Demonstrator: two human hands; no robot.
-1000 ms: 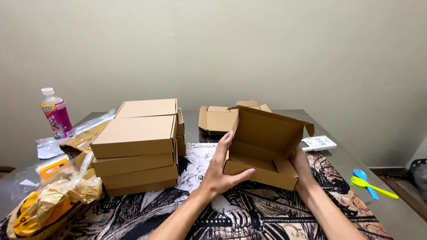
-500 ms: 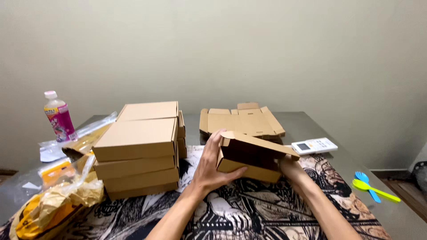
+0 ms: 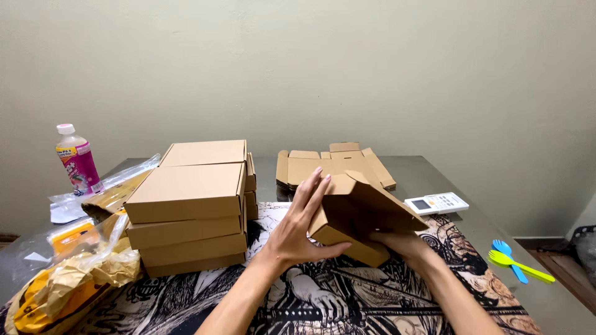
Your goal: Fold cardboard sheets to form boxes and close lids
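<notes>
closing the lid on a small mailer box

i'm looking down at my own two hands working a small brown cardboard box (image 3: 351, 220), which sits on the patterned cloth (image 3: 347, 298) at about 6 o'clock of the table, just right of centre. my left hand (image 3: 298, 226) is spread open, fingers up against the box's left side and thumb under its front edge, bracing rather than clasping. my right hand (image 3: 397, 243) is mostly hidden under the right end of the box; it seems to support it from below, but i cannot tell how the fingers are curled. the lid slopes down over the body, tilted and not yet flat, so i judge the step in hand to be folding the lid shut. the next move, as i read it, calls for pressing the lid level and guiding its front flap into the slot while the left palm keeps the wall square

at 9 o'clock stands a stack of finished boxes (image 3: 189, 208), near the left hand but not touching it. at 12 o'clock lie flat unfolded blanks (image 3: 332, 164). a white remote (image 3: 436, 203) rests at 2 o'clock, blue and green sporks (image 3: 515, 263) at 3 o'clock, a pink bottle (image 3: 77, 161) at 10 o'clock, crumpled yellow packaging (image 3: 62, 279) at 8 o'clock
</notes>
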